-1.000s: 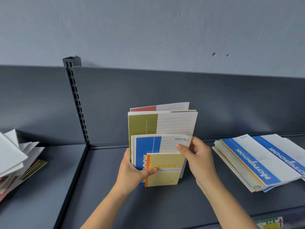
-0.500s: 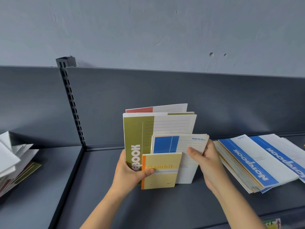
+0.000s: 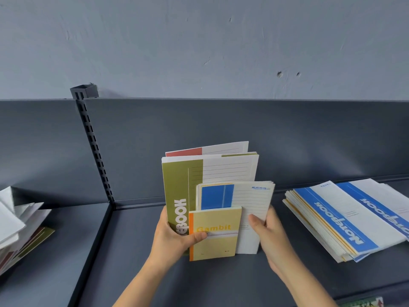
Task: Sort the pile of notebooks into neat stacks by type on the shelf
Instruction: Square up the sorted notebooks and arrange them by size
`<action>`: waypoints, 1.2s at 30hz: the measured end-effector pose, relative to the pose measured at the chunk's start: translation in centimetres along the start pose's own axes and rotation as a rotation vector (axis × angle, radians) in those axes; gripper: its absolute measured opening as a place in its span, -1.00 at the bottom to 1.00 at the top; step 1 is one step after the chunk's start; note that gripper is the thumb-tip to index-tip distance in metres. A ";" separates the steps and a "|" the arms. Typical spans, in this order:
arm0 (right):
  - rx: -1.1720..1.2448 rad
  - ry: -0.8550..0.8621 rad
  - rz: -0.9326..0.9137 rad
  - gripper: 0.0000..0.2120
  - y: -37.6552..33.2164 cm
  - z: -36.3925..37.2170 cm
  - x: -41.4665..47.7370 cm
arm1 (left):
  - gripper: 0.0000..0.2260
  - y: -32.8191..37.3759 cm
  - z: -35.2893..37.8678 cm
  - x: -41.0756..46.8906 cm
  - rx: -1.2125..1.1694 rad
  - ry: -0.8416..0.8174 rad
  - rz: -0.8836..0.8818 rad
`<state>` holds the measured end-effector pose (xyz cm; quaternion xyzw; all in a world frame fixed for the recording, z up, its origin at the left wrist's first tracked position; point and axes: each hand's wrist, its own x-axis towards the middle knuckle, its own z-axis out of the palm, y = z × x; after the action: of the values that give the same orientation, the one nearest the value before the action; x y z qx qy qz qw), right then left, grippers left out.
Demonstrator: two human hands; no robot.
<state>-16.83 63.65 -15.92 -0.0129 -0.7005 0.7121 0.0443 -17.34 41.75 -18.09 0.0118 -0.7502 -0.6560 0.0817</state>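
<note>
Mid-sort at the shelf, a left hand grips an upright bundle of mixed notebooks, thumb on the yellow Gambit notebook, while the right hand pinches the blue-banded notebooks between its fingers, apparently bound for the matching blue stack lying flat at right.

Yellow notebook: "Gambit" on the cover.
Olive notebook: white "EBOOK" running up the band, its start hidden.
Right stack's top notebooks: "Notebook", white on blue bands, upside down.
</note>
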 end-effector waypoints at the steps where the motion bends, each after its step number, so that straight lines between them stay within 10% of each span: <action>1: -0.006 -0.040 0.003 -0.74 0.2 0.6 -0.2 | -0.34 -0.1 0.0 0.0 0.006 -0.004 0.004; 8: -0.051 0.064 -0.235 -0.38 -4.3 0.9 0.3 | -0.42 0.3 0.4 0.0 0.017 -0.005 0.016; 19: -0.049 -0.026 -0.159 -0.89 -10.1 0.1 3.6 | -0.40 0.1 0.0 0.0 0.005 -0.071 0.024; 26: 0.114 0.256 -0.144 -0.86 -9.7 -3.7 3.5 | -0.34 0.3 0.2 -0.2 -0.011 -0.108 0.044; 31: -0.010 0.035 -0.076 -0.59 -7.7 -4.8 2.8 | -0.35 0.6 1.2 -0.3 -0.017 -0.140 0.056; 36: -0.070 0.049 -0.019 -0.72 -4.9 -5.1 1.9 | -0.22 1.0 1.3 -0.1 -0.042 -0.163 0.049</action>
<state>-18.10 68.94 -11.04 -0.0253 -0.7238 0.6862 0.0675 -17.31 43.22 -17.30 -0.0616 -0.7405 -0.6683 0.0365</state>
